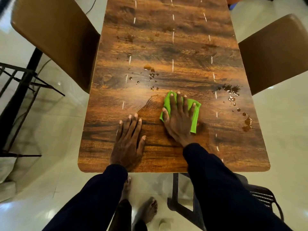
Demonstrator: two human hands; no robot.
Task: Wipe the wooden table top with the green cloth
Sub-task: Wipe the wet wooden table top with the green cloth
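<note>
The wooden table top (pixel 166 47) stretches away from me, long and narrow. A green cloth (pixel 195 114) lies on its near middle. My right hand (pixel 178 119) presses flat on the cloth with fingers spread straight. My left hand (pixel 129 139) rests flat on the bare wood to the left, near the front edge, holding nothing. A wet smear (pixel 150 105) spreads between the two hands. Brown liquid drops (pixel 150 75) dot the wood beyond the cloth, and more spilled liquid (pixel 240 107) runs along the right edge.
Brown chairs stand on both sides, one at the left (pixel 55 35) and one at the right (pixel 275 52). A black metal frame (pixel 21 77) sits on the pale tiled floor at far left. A dark plastic chair (pixel 260 195) is under my right arm. My bare feet (pixel 148 209) show below.
</note>
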